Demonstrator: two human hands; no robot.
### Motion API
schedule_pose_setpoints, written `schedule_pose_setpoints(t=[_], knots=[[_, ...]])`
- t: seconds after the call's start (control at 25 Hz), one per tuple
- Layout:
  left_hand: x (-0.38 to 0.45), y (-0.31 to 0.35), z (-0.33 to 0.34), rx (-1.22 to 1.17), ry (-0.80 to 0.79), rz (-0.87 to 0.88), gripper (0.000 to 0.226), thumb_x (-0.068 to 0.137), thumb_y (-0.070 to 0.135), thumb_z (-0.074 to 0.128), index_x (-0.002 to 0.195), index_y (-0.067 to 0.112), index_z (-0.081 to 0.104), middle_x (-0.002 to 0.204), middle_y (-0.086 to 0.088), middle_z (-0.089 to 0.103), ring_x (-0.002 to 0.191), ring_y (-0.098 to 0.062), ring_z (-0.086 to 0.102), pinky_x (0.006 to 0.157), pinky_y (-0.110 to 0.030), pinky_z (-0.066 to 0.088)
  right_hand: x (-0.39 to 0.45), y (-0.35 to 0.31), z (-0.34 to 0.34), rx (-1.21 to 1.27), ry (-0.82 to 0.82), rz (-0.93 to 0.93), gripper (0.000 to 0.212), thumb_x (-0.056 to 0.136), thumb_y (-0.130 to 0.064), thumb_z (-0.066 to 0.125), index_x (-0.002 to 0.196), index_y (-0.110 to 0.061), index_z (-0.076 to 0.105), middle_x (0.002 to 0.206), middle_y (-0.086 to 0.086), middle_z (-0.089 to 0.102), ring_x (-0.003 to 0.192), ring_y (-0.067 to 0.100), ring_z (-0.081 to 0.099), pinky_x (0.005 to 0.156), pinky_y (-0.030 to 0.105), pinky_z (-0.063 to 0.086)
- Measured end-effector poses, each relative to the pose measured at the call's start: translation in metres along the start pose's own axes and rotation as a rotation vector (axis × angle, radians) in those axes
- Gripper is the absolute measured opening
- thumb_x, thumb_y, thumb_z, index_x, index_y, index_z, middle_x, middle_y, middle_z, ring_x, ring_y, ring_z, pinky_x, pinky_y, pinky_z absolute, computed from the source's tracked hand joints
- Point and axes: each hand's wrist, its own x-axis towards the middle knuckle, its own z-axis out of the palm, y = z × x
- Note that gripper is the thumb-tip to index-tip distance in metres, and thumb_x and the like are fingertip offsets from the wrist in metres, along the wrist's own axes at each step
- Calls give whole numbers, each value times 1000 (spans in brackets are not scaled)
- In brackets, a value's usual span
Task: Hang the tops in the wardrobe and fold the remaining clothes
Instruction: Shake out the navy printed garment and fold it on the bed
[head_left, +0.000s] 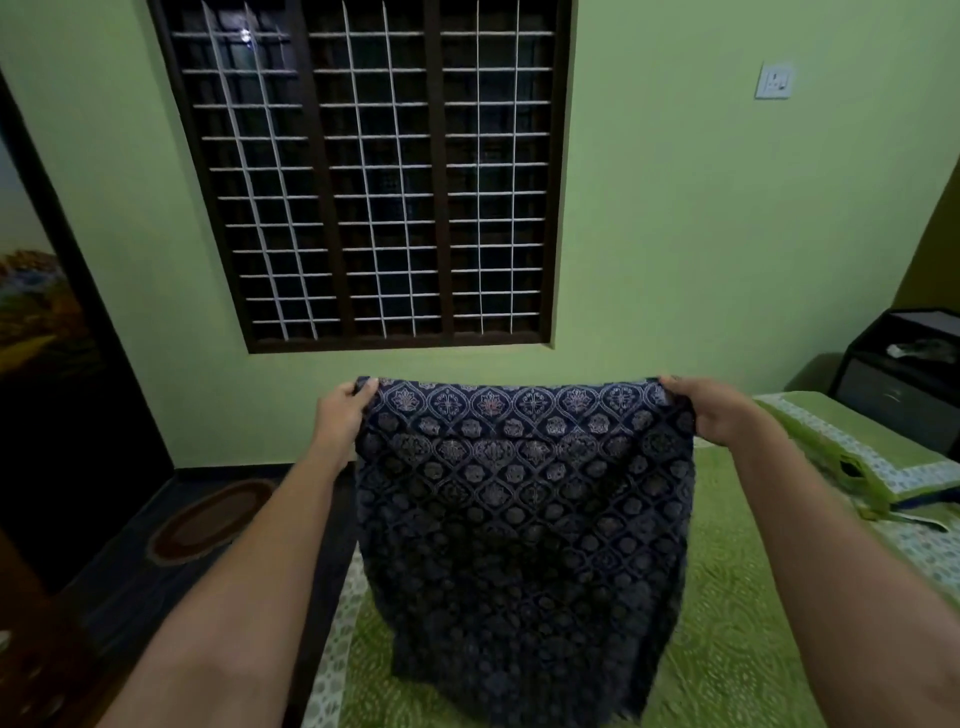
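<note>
Above bed (737, 649), left hand (340, 415), right hand (709, 410) grip garment (524, 519) corners; hem cut off.

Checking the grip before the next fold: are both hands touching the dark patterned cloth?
Touching. The head view shows the left hand and the right hand each pinching a top corner of the dark patterned cloth, which hangs between them.
</note>
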Motion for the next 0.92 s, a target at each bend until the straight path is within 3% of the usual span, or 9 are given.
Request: schedule_pose_setpoints(t=[0.08, 0.2, 0.32, 0.48, 0.6, 0.72, 0.8, 0.88, 0.92], knots=[[3, 4, -2, 61, 10, 53, 26, 97, 33, 52, 102, 10, 63, 95, -9, 66, 89, -23, 61, 79, -31, 46, 1, -4, 0, -42, -61, 25, 52, 90, -37, 60, 124, 2, 57, 104, 13, 69, 97, 27, 64, 90, 40, 51], [1, -31, -12, 572, -19, 46, 49, 99, 40, 45, 83, -3, 63, 80, -19, 62, 84, -32, 61, 72, -37, 43, 2, 46, 0, -446, -78, 215, 73, 59, -49, 79, 110, 1, 65, 101, 15, 71, 96, 28, 66, 93, 42, 52], [-4, -51, -21, 864, -71, 4, 54, 100, 44, 37, 64, 6, 47, 67, -10, 49, 73, -27, 52, 63, -34, 36, 1, 75, 4, -441, 28, 217, 52, 80, -43, 71, 109, 0, 62, 98, 11, 66, 92, 26, 62, 78, 36, 52], [-6, -47, -22, 1075, -114, -84, 58, 96, 57, 35, 86, 5, 58, 94, -13, 63, 86, -28, 59, 75, -34, 45, 3, 68, 12, -855, 139, 44, 49, 97, -47, 45, 103, -1, 61, 93, 16, 59, 88, 28, 58, 71, 31, 42], [-2, -50, -21, 906, -157, -233, 66, 91, 53, 53, 125, -4, 54, 133, -20, 53, 120, -35, 51, 95, -39, 42, 7, 75, 14, -1021, 233, 11, 58, 96, -48, 48, 110, 6, 62, 110, 22, 62, 106, 34, 58, 79, 33, 39], [17, -61, -39, 471, -316, -487, 94, 66, 44, 85, 136, -4, 44, 144, -15, 42, 131, -38, 41, 109, -46, 35, 10, 79, 7, -697, 262, 2, 41, 91, -38, 61, 93, 3, 63, 93, 15, 59, 89, 31, 59, 78, 34, 42], [18, -58, -43, 351, -348, -600, 79, 55, 41, 91, 115, -1, 61, 134, -17, 52, 122, -38, 49, 104, -48, 41, 11, 81, 0, -397, 157, 86, 31, 96, -28, 56, 77, -4, 60, 77, 13, 55, 65, 24, 54, 66, 31, 44], [9, -50, -45, 281, -342, -609, 30, 76, 27, 77, 80, 1, 64, 110, -18, 58, 101, -34, 55, 92, -37, 47, 8, 82, -5, -225, 59, 203, 27, 96, -23, 55, 82, -3, 64, 84, 14, 62, 70, 24, 60, 63, 32, 49], [8, -51, -48, 298, -338, -613, 27, 78, 27, 74, 76, 2, 62, 104, -17, 57, 95, -30, 53, 87, -32, 45, 5, 82, -6, -216, 9, 232, 23, 94, -23, 60, 89, -1, 66, 92, 14, 66, 80, 24, 63, 67, 32, 51]])
